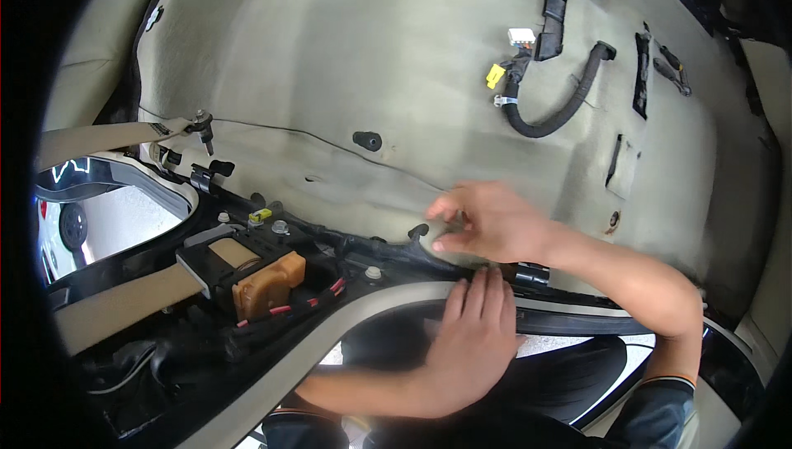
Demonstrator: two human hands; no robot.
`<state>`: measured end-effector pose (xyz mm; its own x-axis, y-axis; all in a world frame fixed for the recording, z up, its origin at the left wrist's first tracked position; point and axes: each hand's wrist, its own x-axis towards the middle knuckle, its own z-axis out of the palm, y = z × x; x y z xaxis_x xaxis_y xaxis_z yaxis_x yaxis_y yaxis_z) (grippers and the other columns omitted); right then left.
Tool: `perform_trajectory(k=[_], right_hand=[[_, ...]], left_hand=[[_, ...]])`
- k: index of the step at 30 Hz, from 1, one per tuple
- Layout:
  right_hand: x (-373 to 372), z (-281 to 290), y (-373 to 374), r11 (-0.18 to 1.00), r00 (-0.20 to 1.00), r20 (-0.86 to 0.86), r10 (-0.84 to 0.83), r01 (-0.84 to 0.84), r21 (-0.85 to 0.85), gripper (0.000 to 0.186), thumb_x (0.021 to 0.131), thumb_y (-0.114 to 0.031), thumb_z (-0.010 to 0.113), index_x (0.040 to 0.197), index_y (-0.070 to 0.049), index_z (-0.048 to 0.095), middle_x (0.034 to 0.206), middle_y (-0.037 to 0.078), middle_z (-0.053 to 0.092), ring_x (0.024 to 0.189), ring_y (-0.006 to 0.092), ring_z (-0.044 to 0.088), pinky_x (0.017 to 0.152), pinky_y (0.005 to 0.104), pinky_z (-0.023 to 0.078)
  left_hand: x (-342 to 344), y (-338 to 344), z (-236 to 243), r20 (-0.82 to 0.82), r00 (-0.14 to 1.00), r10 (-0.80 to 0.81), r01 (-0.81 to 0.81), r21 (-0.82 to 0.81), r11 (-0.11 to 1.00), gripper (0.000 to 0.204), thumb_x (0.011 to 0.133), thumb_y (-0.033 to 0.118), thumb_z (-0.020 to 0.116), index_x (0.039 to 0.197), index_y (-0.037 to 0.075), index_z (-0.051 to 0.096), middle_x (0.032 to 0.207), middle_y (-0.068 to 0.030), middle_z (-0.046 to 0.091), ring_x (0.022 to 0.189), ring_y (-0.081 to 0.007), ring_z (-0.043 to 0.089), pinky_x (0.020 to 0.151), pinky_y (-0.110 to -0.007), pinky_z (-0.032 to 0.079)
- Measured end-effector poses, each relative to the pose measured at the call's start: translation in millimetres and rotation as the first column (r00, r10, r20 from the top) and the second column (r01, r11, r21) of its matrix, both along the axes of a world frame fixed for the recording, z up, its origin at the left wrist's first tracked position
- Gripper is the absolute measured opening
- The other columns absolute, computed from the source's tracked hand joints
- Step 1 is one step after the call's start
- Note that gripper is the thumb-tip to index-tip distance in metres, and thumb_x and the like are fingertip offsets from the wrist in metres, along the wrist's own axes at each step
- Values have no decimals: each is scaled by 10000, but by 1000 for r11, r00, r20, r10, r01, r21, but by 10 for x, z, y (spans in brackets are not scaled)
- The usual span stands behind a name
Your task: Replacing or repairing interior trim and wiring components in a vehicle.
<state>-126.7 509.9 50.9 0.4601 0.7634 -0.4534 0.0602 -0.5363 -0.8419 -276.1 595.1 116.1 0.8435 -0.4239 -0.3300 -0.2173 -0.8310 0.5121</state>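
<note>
My right hand [499,222] reaches in from the right over the beige carpet [330,53] of a car floor, close to its near edge. Its thumb and forefinger are apart and curved, with nothing visible between them. Just below, my left hand [474,337] lies over the door sill [396,294], fingers stretched toward the carpet edge; its fingertips reach under or against that edge, partly hidden. A small black clip [419,232] sits on the carpet edge beside the right thumb.
A seat-belt retractor [239,271] with an orange-brown part and beige webbing [124,309] is at left. A belt bolt [203,131] lies on the carpet. A black wiring harness [569,115] with white and yellow connectors rises through it. Pliers [672,73] lie at far right.
</note>
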Motion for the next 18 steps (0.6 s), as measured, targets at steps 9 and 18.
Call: perform_trajectory(k=[9,18], right_hand=[[76,-203,140,957,968,104,226,-241,162,217,802,-129,773,971,-22,687,873,151,689,835,323,669,747,423,518],[-102,6,7,993,989,139,47,-31,-116,218,827,-124,788,992,-10,703,887,149,726,794,279,704,712,364,544]], left_hand=[[-18,43,-76,-21,997,77,-76,32,997,752,809,400,747,1302,-115,509,1382,-279,490,1347,-372,444,1141,-481,306],[51,72,-50,-67,996,62,-62,7,998,779,806,369,754,1349,-112,471,1379,-274,484,1338,-367,449,1129,-487,318]])
